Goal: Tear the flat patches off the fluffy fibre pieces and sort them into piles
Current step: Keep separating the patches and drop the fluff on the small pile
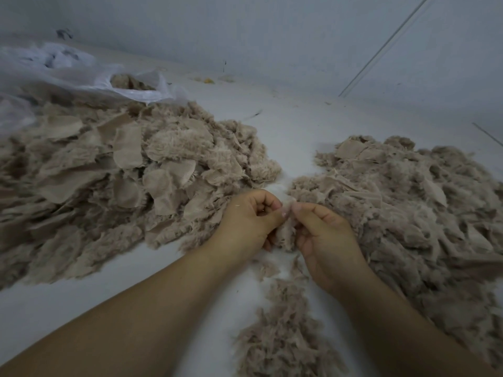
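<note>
Two bare forearms are reaching in from the near edge and converging at the centre of the white surface [285, 126]. Left hand [249, 221] is lying knuckles-up, its fingers [268, 204] curling inward, thumb tip pressing against a small fluffy fibre piece [285, 232]. Right hand [325, 235] is facing it, thumb and forefinger pinching the same piece at its upper edge; the remaining fingers are curling beneath the tuft. The piece is hanging between both hands, just above the surface. Whether a flat patch is on it cannot be told.

Left pile [109, 180] is lying well to the left, showing many flat woven patches among the fluff. Right pile [408, 208] is lying just beside the right hand. A narrow strip of loose fibre [283, 336] is trailing near, between the forearms. A clear plastic bag [81, 74] is sitting at far left, behind the left pile.
</note>
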`<act>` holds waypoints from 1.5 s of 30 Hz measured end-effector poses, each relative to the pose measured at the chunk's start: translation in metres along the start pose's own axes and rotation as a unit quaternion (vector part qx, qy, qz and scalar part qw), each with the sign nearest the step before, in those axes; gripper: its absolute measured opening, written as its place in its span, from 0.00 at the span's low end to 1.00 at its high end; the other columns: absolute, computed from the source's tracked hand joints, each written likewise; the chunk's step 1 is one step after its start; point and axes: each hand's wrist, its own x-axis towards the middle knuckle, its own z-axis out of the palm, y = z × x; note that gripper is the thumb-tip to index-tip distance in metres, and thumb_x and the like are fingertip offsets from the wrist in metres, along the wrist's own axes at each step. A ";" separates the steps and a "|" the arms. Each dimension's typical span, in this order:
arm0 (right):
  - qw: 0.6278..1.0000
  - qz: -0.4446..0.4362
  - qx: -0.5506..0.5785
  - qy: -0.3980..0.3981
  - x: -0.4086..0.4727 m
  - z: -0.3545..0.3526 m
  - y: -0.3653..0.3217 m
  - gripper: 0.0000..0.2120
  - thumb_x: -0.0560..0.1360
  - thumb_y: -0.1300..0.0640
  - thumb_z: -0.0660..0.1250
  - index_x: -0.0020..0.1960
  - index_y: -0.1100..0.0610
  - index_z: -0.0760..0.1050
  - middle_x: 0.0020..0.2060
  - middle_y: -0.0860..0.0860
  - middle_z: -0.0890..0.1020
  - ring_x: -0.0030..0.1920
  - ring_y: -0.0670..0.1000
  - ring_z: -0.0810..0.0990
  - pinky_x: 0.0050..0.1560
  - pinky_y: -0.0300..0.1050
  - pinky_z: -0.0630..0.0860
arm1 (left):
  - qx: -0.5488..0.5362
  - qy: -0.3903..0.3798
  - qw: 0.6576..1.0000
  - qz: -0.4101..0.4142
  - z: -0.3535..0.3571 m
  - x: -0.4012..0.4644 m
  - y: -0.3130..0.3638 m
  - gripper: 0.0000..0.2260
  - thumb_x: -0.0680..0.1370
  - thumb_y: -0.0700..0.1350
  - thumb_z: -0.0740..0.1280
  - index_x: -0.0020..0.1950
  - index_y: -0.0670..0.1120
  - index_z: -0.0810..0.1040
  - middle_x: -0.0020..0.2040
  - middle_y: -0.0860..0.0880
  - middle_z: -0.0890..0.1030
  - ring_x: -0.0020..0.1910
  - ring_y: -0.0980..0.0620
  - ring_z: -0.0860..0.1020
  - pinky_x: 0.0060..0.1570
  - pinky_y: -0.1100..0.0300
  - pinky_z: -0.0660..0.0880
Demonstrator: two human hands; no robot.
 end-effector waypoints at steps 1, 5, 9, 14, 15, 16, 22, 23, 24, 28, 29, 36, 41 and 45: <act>1.000 -0.001 -0.001 -0.005 0.000 0.000 0.000 0.08 0.77 0.62 0.67 0.41 0.63 0.82 0.38 0.63 0.84 0.39 0.57 0.85 0.39 0.44 0.81 | 0.002 0.002 1.000 0.005 0.000 0.000 0.000 0.06 0.76 0.35 0.70 0.40 0.41 0.77 0.28 0.43 0.75 0.21 0.52 0.71 0.21 0.62 0.71; 1.000 -0.015 -0.023 0.003 0.004 0.000 0.002 0.13 0.78 0.65 0.67 0.36 0.60 0.83 0.34 0.60 0.83 0.35 0.55 0.84 0.36 0.43 0.81 | 0.014 0.007 1.000 0.021 0.001 -0.003 -0.001 0.09 0.76 0.33 0.69 0.39 0.44 0.76 0.30 0.42 0.72 0.25 0.50 0.68 0.27 0.59 0.68; 1.000 -0.019 -0.023 0.002 0.007 -0.003 0.005 0.16 0.79 0.66 0.65 0.35 0.59 0.84 0.38 0.61 0.85 0.38 0.56 0.85 0.39 0.45 0.82 | 0.000 0.007 1.000 0.022 -0.002 -0.003 -0.001 0.11 0.76 0.28 0.64 0.43 0.43 0.76 0.32 0.44 0.74 0.24 0.52 0.70 0.24 0.62 0.69; 1.000 -0.004 -0.023 0.005 0.010 -0.005 0.007 0.11 0.81 0.65 0.61 0.48 0.71 0.78 0.46 0.77 0.76 0.44 0.63 0.76 0.48 0.55 0.77 | 0.041 -0.002 0.999 0.031 0.001 -0.002 -0.004 0.12 0.74 0.31 0.70 0.45 0.48 0.77 0.33 0.47 0.73 0.26 0.51 0.71 0.22 0.62 0.70; 1.000 0.001 -0.022 0.001 0.011 -0.005 0.007 0.11 0.81 0.65 0.61 0.49 0.72 0.78 0.43 0.76 0.75 0.41 0.61 0.74 0.45 0.52 0.78 | 0.049 -0.001 0.998 0.033 0.003 -0.001 -0.004 0.12 0.74 0.31 0.71 0.45 0.48 0.76 0.33 0.46 0.73 0.26 0.51 0.71 0.21 0.63 0.69; 1.000 0.005 -0.020 -0.003 0.012 -0.006 0.007 0.12 0.82 0.65 0.60 0.46 0.69 0.78 0.39 0.71 0.75 0.36 0.59 0.73 0.38 0.46 0.77 | 0.056 0.003 0.998 0.037 0.005 -0.001 -0.004 0.12 0.73 0.31 0.71 0.45 0.47 0.76 0.33 0.45 0.73 0.25 0.51 0.70 0.20 0.63 0.68; 0.999 -0.008 -0.037 -0.026 0.011 -0.005 0.008 0.24 0.83 0.60 0.60 0.28 0.55 0.79 0.26 0.57 0.71 0.31 0.56 0.70 0.34 0.45 0.74 | 0.060 0.034 0.997 0.042 0.008 0.000 -0.003 0.05 0.75 0.33 0.70 0.44 0.42 0.78 0.34 0.40 0.74 0.26 0.49 0.70 0.21 0.62 0.68; 0.998 -0.011 -0.043 -0.035 0.010 -0.004 0.008 0.24 0.82 0.56 0.62 0.28 0.55 0.79 0.26 0.57 0.72 0.31 0.55 0.71 0.36 0.45 0.74 | 0.051 0.041 0.997 0.034 0.007 0.000 -0.003 0.03 0.75 0.34 0.70 0.44 0.41 0.78 0.34 0.40 0.74 0.26 0.49 0.71 0.21 0.62 0.69; 0.997 -0.014 -0.056 -0.047 0.010 -0.005 0.008 0.23 0.81 0.53 0.64 0.28 0.56 0.78 0.25 0.57 0.72 0.30 0.54 0.71 0.36 0.45 0.74 | 0.041 0.048 0.998 0.025 0.006 0.001 -0.003 0.03 0.76 0.35 0.70 0.43 0.41 0.79 0.33 0.41 0.75 0.26 0.48 0.71 0.21 0.62 0.69; 0.994 -0.027 -0.088 -0.067 0.009 -0.006 0.009 0.19 0.75 0.52 0.71 0.35 0.67 0.76 0.28 0.59 0.73 0.33 0.55 0.69 0.40 0.49 0.71 | 0.000 0.054 0.998 0.011 0.002 0.003 -0.003 0.05 0.77 0.34 0.67 0.42 0.39 0.79 0.25 0.45 0.75 0.21 0.51 0.72 0.20 0.63 0.69; 0.995 -0.025 -0.074 -0.060 0.009 -0.006 0.009 0.20 0.76 0.55 0.69 0.40 0.73 0.74 0.32 0.61 0.73 0.36 0.58 0.68 0.44 0.52 0.71 | -0.008 0.054 0.998 0.006 0.001 0.003 -0.003 0.05 0.77 0.33 0.67 0.42 0.40 0.79 0.24 0.46 0.75 0.20 0.52 0.71 0.19 0.64 0.68; 0.997 0.005 -0.033 -0.071 0.004 -0.003 0.004 0.15 0.83 0.61 0.59 0.49 0.73 0.79 0.41 0.66 0.82 0.41 0.60 0.82 0.47 0.50 0.81 | -0.087 0.035 0.995 -0.030 -0.001 0.002 0.002 0.08 0.77 0.33 0.66 0.41 0.42 0.79 0.26 0.46 0.75 0.22 0.52 0.71 0.20 0.63 0.68; 0.997 -0.020 -0.069 -0.027 0.004 0.000 0.006 0.15 0.81 0.58 0.63 0.46 0.69 0.80 0.44 0.72 0.81 0.43 0.63 0.80 0.54 0.64 0.79 | -0.104 0.031 0.993 -0.040 -0.001 0.002 0.002 0.07 0.80 0.40 0.65 0.44 0.38 0.78 0.31 0.43 0.77 0.25 0.48 0.73 0.22 0.62 0.69; 0.997 -0.038 -0.058 -0.019 0.004 -0.002 0.008 0.14 0.78 0.55 0.67 0.38 0.61 0.80 0.31 0.61 0.81 0.30 0.55 0.80 0.35 0.47 0.81 | 0.010 -0.005 0.999 -0.030 0.003 0.001 0.000 0.13 0.73 0.48 0.75 0.48 0.41 0.76 0.33 0.41 0.81 0.26 0.47 0.75 0.23 0.61 0.70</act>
